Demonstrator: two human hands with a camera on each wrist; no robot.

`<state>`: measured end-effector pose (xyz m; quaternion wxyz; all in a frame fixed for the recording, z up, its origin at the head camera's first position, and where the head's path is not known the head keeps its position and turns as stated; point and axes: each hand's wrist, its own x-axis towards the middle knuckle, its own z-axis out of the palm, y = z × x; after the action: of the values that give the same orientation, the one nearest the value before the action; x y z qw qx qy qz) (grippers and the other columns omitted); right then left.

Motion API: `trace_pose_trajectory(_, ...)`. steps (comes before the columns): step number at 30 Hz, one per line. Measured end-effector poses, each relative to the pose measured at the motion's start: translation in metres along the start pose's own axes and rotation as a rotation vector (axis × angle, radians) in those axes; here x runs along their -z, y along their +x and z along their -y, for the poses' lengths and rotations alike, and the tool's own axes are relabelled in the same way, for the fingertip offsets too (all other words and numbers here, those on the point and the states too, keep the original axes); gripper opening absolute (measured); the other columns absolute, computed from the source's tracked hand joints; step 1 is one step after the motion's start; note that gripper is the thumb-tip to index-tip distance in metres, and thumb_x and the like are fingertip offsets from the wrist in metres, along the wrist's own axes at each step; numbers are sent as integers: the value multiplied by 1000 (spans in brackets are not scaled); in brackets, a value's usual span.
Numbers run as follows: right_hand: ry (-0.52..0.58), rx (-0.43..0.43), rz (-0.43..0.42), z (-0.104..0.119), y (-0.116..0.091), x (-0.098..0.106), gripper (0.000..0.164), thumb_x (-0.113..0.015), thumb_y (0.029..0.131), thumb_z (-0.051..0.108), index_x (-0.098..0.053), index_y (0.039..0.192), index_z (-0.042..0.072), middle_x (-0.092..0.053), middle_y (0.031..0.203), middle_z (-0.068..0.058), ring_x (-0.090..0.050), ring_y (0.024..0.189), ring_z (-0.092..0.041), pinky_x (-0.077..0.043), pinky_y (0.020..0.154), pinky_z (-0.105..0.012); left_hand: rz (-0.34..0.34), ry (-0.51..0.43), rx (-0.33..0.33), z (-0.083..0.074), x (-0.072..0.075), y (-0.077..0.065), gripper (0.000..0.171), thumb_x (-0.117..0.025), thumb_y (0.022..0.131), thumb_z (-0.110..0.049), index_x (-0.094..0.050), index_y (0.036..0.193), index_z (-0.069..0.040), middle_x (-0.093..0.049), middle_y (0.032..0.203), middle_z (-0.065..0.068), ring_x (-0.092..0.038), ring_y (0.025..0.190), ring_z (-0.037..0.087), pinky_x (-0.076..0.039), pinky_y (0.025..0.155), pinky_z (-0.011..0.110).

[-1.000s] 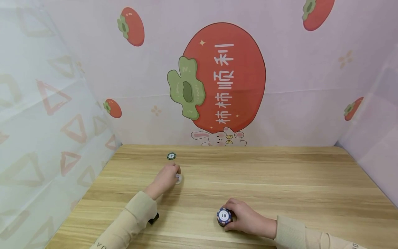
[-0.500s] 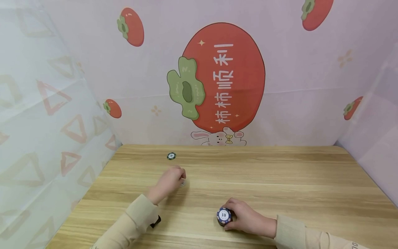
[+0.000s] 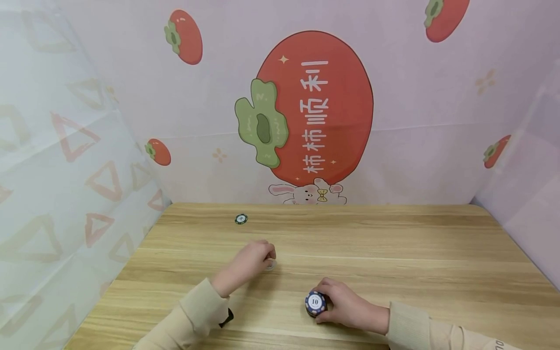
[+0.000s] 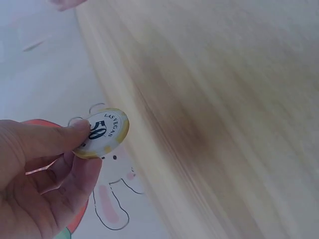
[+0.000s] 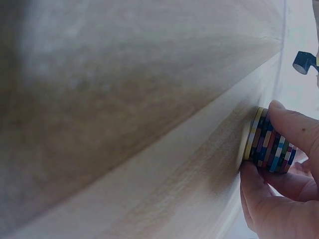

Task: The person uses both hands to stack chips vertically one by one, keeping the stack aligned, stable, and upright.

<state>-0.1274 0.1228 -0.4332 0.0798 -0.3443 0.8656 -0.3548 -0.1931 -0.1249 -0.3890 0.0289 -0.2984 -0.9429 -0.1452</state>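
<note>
Between thumb and fingers, my left hand pinches a white-and-yellow poker chip marked 50, seen close in the left wrist view. In the head view that hand is left of the middle, above the table. My right hand grips the sides of a stack of poker chips in mixed colours, standing on the table. A blue-and-white chip marked 10 is on top of this stack. Farther back on the left, a green poker chip lies flat, apart from both hands.
The wooden table meets a patterned cloth backdrop along its far edge. Another hanging cloth borders the left side. A black strap shows under the left sleeve.
My left hand has moved right and nearer, carrying the white-and-yellow poker chip toward the stack. The right hand and the stack have stayed put.
</note>
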Motion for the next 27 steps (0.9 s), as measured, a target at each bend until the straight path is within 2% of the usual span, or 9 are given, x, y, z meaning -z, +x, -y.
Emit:
trace_pose_trajectory(10, -1, 5, -14, 0, 0, 0, 41, -79, 68, 21, -63, 102, 6, -53, 93, 8, -51, 84, -2, -46, 76, -22, 44, -107, 0, -18, 4, 2, 9, -69, 77, -3, -63, 76, -9, -54, 72, -4, -49, 65, 6, -43, 59, 20)
trace_pose_trajectory(20, -6, 1, -13, 0, 0, 0, 42, -80, 68, 22, -63, 102, 5, -53, 92, 8, -51, 84, -3, -46, 76, -22, 114, -333, 17, -28, 5, 2, 8, -70, 77, -4, -63, 79, -7, -57, 74, -4, -50, 68, 6, -44, 60, 18)
trace_pose_trajectory(27, 5, -15, -5, 1, 1, 1, 43, -79, 68, 23, -63, 102, 5, -52, 92, 8, -51, 83, -3, -46, 75, -22, 140, -504, 54, -30, -1, 3, 9, -71, 76, -5, -63, 79, -4, -57, 71, -2, -49, 64, 6, -46, 53, 19)
